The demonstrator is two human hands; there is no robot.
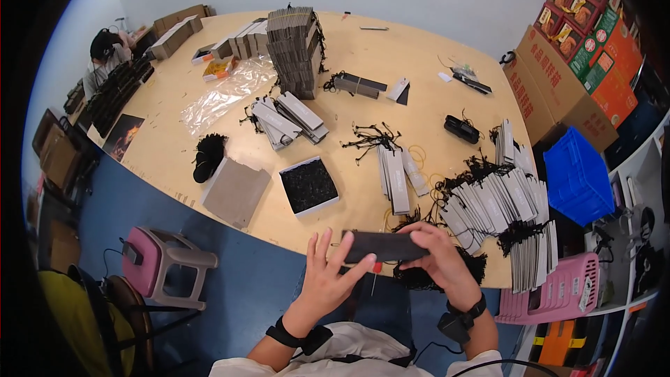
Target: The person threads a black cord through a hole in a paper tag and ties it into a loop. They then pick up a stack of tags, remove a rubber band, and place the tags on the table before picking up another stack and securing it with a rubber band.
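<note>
Close to the table's near edge, I hold a flat black rectangular tag [382,247] level in front of me. My right hand [441,255] grips its right end, thumb on the upper face. At the other end, my left hand [328,269] has the corner between index finger and thumb, its other fingers spread. A small red piece [377,267] with a thin shaft shows just below the tag; its kind is unclear. Black cords [447,271] lie beneath my right hand. An open white box [309,185] of black cord pieces stands farther left.
Pale tags with black cords [495,202] cover the table's right side. Other tag bundles [286,122] and a tall banded stack [293,52] stand farther back. A blue crate [579,174] and cartons [558,91] line the right. Someone [105,56] sits at far left.
</note>
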